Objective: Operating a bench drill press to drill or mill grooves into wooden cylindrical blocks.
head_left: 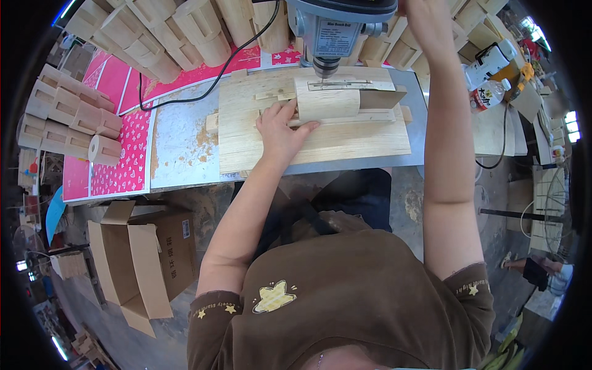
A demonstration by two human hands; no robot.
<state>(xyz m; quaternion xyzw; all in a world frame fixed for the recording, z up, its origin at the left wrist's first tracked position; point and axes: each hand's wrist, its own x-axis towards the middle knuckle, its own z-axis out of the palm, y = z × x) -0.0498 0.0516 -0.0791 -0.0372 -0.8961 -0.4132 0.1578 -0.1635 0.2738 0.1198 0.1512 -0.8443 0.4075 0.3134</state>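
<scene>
A bench drill (336, 31) stands at the top middle, its chuck (325, 65) just above a pale wooden cylinder (330, 103). The cylinder lies on its side between strips on a flat wooden board (246, 154). My left hand (280, 131) grips the cylinder's left end, with the thumb along its near side and the fingertips partly hidden behind it. Raised beside the drill's right side is my right hand (419, 21). Its fingers are cut off by the top edge, so what they touch does not show.
Wooden cylinders with slots (200, 31) stand in rows along the back and left of the table. A black cable (231, 58) crosses the left side. Bottles (490, 95) stand at the right. Below the table sits an open cardboard box (148, 259).
</scene>
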